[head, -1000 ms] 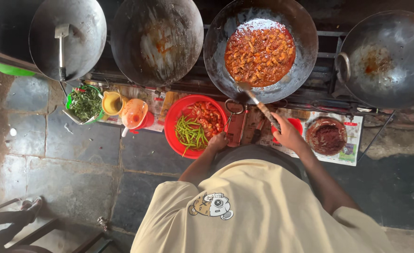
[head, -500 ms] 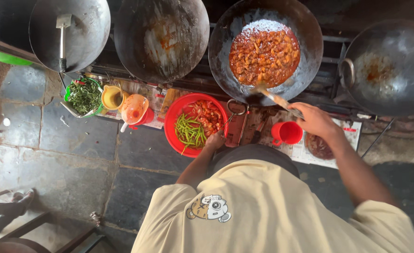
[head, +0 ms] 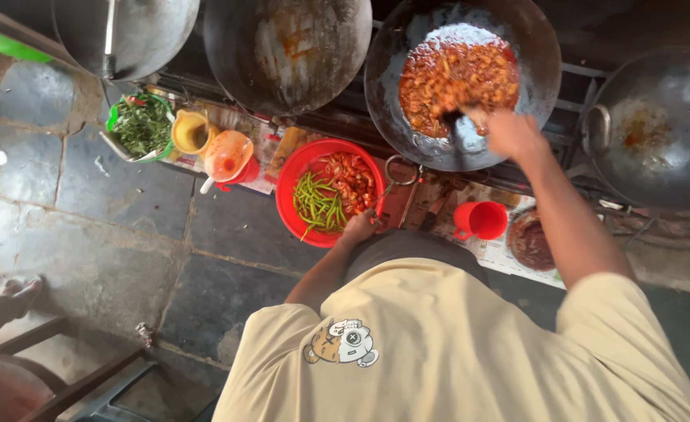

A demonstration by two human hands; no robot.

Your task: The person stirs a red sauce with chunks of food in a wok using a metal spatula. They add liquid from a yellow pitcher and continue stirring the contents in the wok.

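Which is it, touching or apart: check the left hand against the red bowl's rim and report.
Touching. The head view shows the left hand resting on the near rim of the red bowl, with no gap visible between them.

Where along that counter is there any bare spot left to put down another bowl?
Hardly any: the strip from the greens bowl to the red basin is packed. One small gap lies between the basin and the red cup. The stone floor is bare.

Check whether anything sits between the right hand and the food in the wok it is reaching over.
Nothing visible does. The right hand is already over the wok, gripping a dark utensil whose end is in the red-orange food. The red cup and red bowl sit nearer the body, off that path.
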